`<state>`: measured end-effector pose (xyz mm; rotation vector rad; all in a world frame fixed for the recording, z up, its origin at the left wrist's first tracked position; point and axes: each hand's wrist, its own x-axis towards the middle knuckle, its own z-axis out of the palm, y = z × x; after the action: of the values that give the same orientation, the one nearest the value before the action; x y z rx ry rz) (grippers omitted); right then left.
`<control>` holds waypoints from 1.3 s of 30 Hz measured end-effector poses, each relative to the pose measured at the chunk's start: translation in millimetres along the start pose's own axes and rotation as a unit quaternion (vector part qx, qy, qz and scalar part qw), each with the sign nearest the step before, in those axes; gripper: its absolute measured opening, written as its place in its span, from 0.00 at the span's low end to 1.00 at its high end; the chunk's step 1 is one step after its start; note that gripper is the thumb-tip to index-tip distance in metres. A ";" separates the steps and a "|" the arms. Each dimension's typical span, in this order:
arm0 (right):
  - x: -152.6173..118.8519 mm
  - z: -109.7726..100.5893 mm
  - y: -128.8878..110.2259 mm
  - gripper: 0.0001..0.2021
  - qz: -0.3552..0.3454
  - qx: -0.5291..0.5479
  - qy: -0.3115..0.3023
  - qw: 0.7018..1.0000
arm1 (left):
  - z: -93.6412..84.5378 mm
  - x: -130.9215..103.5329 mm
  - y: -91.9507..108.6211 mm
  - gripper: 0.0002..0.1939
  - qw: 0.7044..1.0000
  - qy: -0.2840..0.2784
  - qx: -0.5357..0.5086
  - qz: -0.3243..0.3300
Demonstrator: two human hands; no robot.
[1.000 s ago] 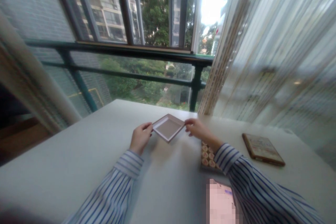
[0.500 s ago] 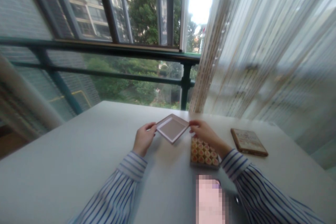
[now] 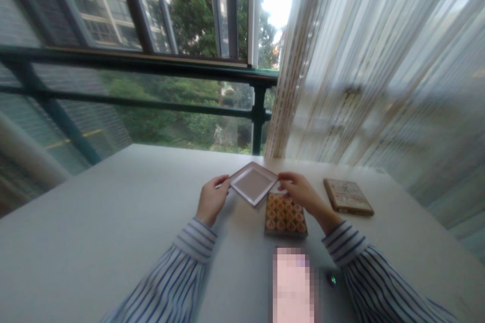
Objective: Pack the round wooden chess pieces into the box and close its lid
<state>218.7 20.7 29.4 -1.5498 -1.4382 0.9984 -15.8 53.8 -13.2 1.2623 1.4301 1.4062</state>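
A square, shallow tray or lid (image 3: 253, 185) with a light rim hangs above the white table, turned so that its corners point left and right. My left hand (image 3: 212, 199) pinches the left corner between thumb and fingers. The right corner is gripped by my right hand (image 3: 301, 191), whose lower fingers curl beneath it. Just below my right hand sits a square box (image 3: 287, 235) filled with rows of round, yellowish pieces with reddish centres; my right hand hides its upper right part.
A flat brown box or book (image 3: 348, 197) lies on the table (image 3: 113, 222) at the right. A pixelated pink area (image 3: 293, 287) is at the front, with a small shiny dark object (image 3: 332, 279) beside it. Behind are a green railing (image 3: 258, 111) and a string curtain (image 3: 299, 60).
The view has shifted, so the box of round pieces and the brown item appear further left. Both hands still hold the square tray or lid, which now sits slightly further right in view.
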 end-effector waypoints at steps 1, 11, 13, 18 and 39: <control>-0.5 -1.7 2.0 0.16 0.001 0.002 0.004 1.000 | 2.0 -0.4 -0.2 0.19 1.000 -0.004 0.000 0.001; -8.2 -14.1 17.3 0.16 0.006 0.038 0.039 0.999 | 19.3 -5.4 0.1 0.19 1.000 -0.023 -0.012 0.003; -7.4 -16.1 22.9 0.15 -0.014 0.062 0.047 0.997 | 22.5 -6.8 0.4 0.19 1.000 -0.028 -0.008 0.006; -6.1 -21.8 40.5 0.14 -0.039 0.110 0.067 0.991 | 30.6 -11.9 -0.3 0.20 0.999 -0.044 -0.012 0.012; -47.8 -31.0 57.5 0.18 -0.075 0.194 0.147 0.967 | 46.0 -47.8 -1.3 0.20 0.994 -0.097 -0.047 0.008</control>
<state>267.0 -31.0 -9.9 -1.2228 -1.0614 0.8578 39.4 18.9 -25.5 1.3132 1.2117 1.3071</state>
